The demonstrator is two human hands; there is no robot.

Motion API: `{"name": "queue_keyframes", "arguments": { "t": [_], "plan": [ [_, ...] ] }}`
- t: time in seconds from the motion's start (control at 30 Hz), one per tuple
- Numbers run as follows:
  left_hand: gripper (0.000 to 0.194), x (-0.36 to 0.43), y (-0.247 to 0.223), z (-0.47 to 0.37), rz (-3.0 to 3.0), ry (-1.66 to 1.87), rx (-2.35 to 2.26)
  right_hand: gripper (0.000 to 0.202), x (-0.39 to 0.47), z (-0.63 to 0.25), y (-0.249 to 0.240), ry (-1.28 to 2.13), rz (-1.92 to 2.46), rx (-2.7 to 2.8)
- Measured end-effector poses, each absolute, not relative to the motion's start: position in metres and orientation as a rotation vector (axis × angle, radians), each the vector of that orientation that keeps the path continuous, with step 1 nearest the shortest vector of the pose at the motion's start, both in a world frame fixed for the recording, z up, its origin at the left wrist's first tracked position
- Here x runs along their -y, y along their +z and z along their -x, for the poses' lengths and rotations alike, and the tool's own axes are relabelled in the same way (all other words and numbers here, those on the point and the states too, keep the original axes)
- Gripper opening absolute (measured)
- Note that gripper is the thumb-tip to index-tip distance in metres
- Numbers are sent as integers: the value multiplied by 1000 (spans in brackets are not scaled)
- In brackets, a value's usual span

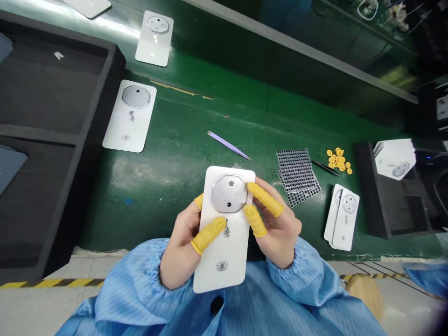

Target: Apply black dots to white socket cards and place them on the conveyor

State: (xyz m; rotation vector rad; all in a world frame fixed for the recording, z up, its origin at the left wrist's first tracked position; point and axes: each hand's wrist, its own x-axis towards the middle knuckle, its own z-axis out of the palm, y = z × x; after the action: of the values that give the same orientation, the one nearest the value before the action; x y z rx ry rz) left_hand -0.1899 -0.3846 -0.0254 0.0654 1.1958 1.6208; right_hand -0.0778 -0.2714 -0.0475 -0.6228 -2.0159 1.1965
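Between my hands is a white rounded panel (pixel 221 266) with an octagonal silver window, dark print and a small round emblem. Two dark spots show in the window. My left hand (pixel 187 240) grips the panel's left side, its yellow-cotted thumb lying across the print. At the upper right edge, my right hand (pixel 276 224) pinches the panel, with two yellow-cotted fingertips beside the window. Purple tweezers (pixel 229 145) lie on the green bench just beyond the panel. To the right are sheets of small black dots (pixel 297 175).
Similar panels lie at the left (pixel 129 121) and farther back (pixel 154 39). A black divided tray (pixel 79 137) borders the left. On the right are dark tweezers (pixel 325 168), yellow finger cots (pixel 339 161), stacked panels (pixel 345 224) and a black tray (pixel 362 186) with more panels (pixel 392 161).
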Motion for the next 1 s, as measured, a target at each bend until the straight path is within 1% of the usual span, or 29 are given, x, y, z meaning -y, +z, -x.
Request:
{"name": "queue_keyframes", "arguments": {
  "t": [0.07,0.13,0.23,0.33,0.5,0.73,0.83,1.0],
  "plan": [
    [26,382,-26,190,-69,1632,-1261,43,276,79,-50,1257,647,1962],
    [21,380,-24,189,-57,1641,-1361,45,280,80,-50,1255,625,1947],
    [20,379,-19,186,-62,1672,-1524,48,283,82,-48,1233,572,1958],
    [19,381,-17,185,-103,1697,-1590,47,285,84,-46,1173,549,1969],
    [18,381,-23,188,-110,1671,-1568,44,287,85,-48,1229,625,1923],
    [12,382,-30,195,-111,1644,-1332,42,283,87,-46,1316,652,1879],
    [13,382,-27,196,-119,1659,-1374,43,282,86,-45,1332,640,1870],
    [20,381,-23,197,-129,1616,-1478,44,284,85,-46,1310,642,1893]
  ]
}}
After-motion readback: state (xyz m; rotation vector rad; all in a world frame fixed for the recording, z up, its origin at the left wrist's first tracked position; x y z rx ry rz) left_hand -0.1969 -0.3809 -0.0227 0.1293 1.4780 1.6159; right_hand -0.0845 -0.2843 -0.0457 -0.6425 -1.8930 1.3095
